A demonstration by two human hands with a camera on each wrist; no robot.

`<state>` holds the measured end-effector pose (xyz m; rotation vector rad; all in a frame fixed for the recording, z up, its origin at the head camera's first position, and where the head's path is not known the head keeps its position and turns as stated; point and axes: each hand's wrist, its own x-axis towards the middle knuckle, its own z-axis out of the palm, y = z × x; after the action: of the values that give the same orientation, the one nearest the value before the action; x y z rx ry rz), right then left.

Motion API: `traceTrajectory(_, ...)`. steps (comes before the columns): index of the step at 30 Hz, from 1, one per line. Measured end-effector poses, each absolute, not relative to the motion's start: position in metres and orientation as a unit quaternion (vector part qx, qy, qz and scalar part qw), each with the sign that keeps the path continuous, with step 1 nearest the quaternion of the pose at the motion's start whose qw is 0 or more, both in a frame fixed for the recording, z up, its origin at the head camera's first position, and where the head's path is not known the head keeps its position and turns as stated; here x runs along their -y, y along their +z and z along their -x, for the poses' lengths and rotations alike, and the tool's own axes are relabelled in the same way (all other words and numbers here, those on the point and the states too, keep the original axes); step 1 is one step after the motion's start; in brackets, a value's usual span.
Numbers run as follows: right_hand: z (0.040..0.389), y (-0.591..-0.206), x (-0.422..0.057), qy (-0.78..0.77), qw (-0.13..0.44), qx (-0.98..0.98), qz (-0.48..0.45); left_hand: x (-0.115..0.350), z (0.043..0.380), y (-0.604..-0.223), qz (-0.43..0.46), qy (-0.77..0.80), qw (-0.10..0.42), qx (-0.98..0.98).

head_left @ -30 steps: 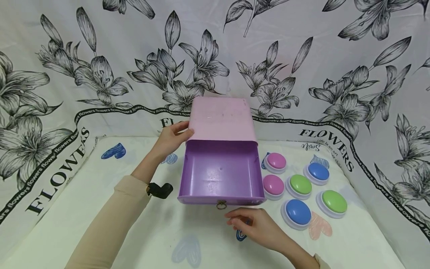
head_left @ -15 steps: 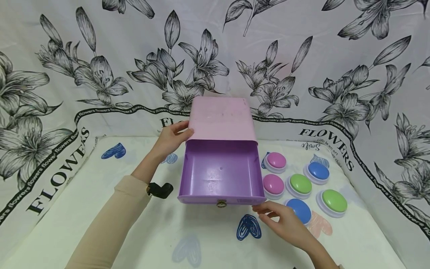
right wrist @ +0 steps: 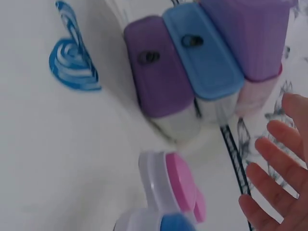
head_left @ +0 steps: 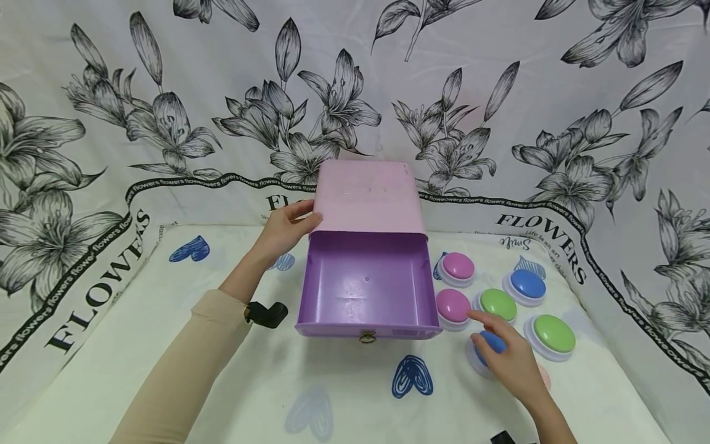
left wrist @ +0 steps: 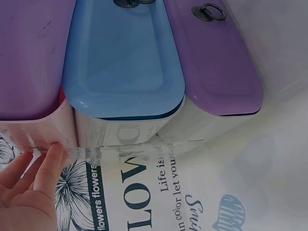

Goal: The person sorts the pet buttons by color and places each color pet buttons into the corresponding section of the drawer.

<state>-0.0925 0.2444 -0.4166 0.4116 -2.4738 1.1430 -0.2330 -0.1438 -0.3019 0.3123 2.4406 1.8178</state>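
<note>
- Near the lower right of the head view, the right hand [head_left: 516, 364] is above the front blue button [head_left: 492, 340], its grip spread; the index fingertip overlaps the edge of the nearer pink button [head_left: 452, 304], and I cannot tell whether it touches.
- Around and beyond it, two green buttons [head_left: 554, 333], a farther blue button [head_left: 528, 283] and a farther pink button [head_left: 458, 266] rest on the white cloth [head_left: 249, 382].
- Left of the buttons, the purple drawer [head_left: 366, 290] stands pulled out, with a ring pull [head_left: 367, 337] on its front.
- Below it, the left wrist view shows a blue drawer [left wrist: 125, 57].
- Farther back, the left hand [head_left: 285, 231] touches the pink casing [head_left: 368, 197], its grip loose, fingers extended.
- Behind everything hangs a floral curtain [head_left: 355, 31].
</note>
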Motion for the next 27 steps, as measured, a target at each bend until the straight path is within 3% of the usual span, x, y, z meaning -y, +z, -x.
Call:
traceTrajectory(4, 0.090, -0.418, -0.255, 0.394, 0.188, 0.888, -0.145, 0.143, 0.233, -0.302, -0.101, 0.593, 0.043, -0.797)
traceTrajectory(9, 0.095, -0.447, -0.279, 0.370, 0.171, 0.900, -0.155, 0.144, 0.233, -0.302, -0.101, 0.595, 0.042, -0.796)
traceTrajectory(27, 0.082, -0.475, -0.300, 0.305, 0.123, 0.941, -0.085, 0.144, 0.232, -0.302, -0.099, 0.590, 0.042, -0.800)
